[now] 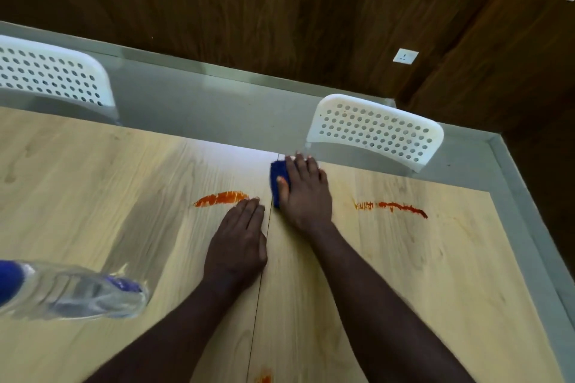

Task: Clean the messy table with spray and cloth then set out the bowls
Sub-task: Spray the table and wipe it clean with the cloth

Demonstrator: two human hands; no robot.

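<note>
Cloth [277,183], blue, sits at the table's [93,180] far edge on the seam, pressed under the right hand's [306,193] flat, spread fingers to wipe; left hand [239,242] lies flat, fingers straight, probably bracing, beside an orange smear [222,198]; spray bottle [71,289] parked left

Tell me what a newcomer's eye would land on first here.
Orange-red marks stand out on the pale table: the left smear lies just beyond the left hand, which rests flat, and the right smear lies to the right of the right hand. That hand presses a blue cloth near the far edge. A clear spray bottle sits blurred at lower left.
</note>
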